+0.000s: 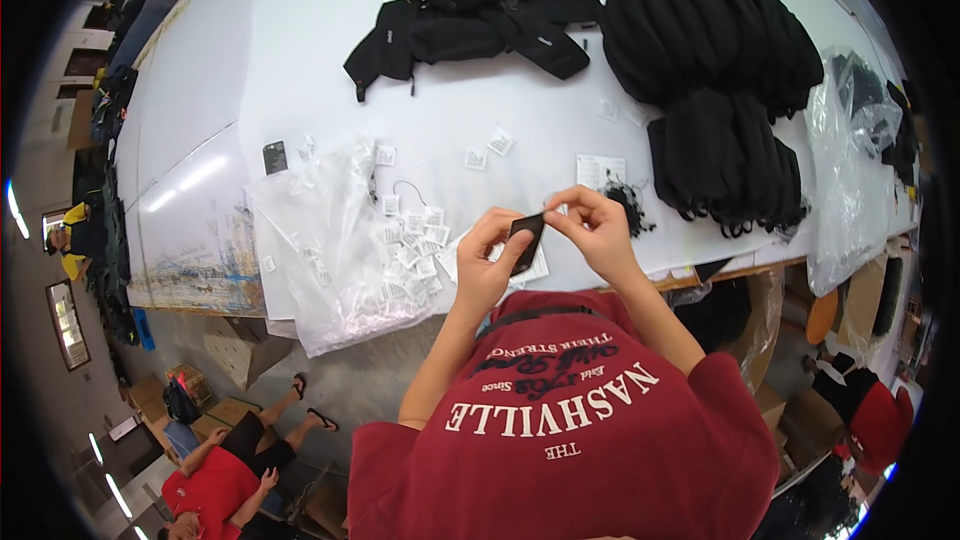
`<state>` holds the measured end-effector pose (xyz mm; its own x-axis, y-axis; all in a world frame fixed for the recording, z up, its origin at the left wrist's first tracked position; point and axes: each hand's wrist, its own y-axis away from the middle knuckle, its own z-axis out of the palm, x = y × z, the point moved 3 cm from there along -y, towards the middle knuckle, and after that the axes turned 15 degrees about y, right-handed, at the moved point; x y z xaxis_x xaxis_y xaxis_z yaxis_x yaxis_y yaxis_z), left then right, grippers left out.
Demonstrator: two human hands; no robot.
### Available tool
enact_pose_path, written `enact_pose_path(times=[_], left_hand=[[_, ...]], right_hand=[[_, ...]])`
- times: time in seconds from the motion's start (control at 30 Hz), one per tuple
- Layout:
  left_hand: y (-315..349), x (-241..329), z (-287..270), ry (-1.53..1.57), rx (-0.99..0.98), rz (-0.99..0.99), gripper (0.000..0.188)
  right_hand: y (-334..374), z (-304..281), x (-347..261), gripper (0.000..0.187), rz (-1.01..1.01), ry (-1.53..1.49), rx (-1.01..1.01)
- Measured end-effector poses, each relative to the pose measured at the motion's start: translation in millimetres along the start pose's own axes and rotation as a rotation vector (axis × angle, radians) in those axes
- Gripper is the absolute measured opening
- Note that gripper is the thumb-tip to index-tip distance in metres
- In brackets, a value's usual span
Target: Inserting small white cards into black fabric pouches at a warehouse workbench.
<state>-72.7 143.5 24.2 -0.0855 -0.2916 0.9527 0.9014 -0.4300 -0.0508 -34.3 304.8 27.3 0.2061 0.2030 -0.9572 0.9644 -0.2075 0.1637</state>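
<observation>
A small black card, like a hang tag (527, 242), is held upright over the table's near edge. My left hand (489, 252) grips its left side, thumb across the face. At the tag's top corner, the fingertips of my right hand (598, 232) are pinched together; whether they hold the corner itself or a thin string there is too small to tell. Just right of that hand lies a tangle of black strings (625, 206). A white printed sheet (541, 265) shows partly beneath my hands. Left of them, small white packets (408, 258) lie in a loose heap.
A crumpled clear plastic bag (310, 235) lies left, near another black tag (274, 157). A black jacket (455, 32) is spread at the back. Stacked black garments (712, 45) and a clear bag (845, 190) occupy the right. Other people are around the table (190, 210).
</observation>
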Motion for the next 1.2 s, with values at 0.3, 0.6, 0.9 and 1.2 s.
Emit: enact_pose_path(times=[0.3, 0.6, 0.9, 1.2], left_hand=[[-78.8, -47.6, -29.7, 0.1, -0.21, -0.479, 0.01], [-237.3, -79.6, -92.0, -0.693, -0.151, 0.293, 0.038], [-409.2, -122.7, -172.5, -1.364, -0.099, -0.49, 0.101], [-305.7, -126.3, -146.4, -1.105, -0.217, -0.211, 0.04]], right_hand=[[-63.6, 2.2, 14.3, 0.01, -0.007, 0.259, -0.036], [-143.0, 11.3, 61.0, 0.012, 0.297, -0.227, -0.277], [-145.2, -11.6, 101.3, 0.011, 0.463, -0.269, -0.098], [-109.7, -23.5, 93.1, 0.012, 0.436, -0.302, -0.048]])
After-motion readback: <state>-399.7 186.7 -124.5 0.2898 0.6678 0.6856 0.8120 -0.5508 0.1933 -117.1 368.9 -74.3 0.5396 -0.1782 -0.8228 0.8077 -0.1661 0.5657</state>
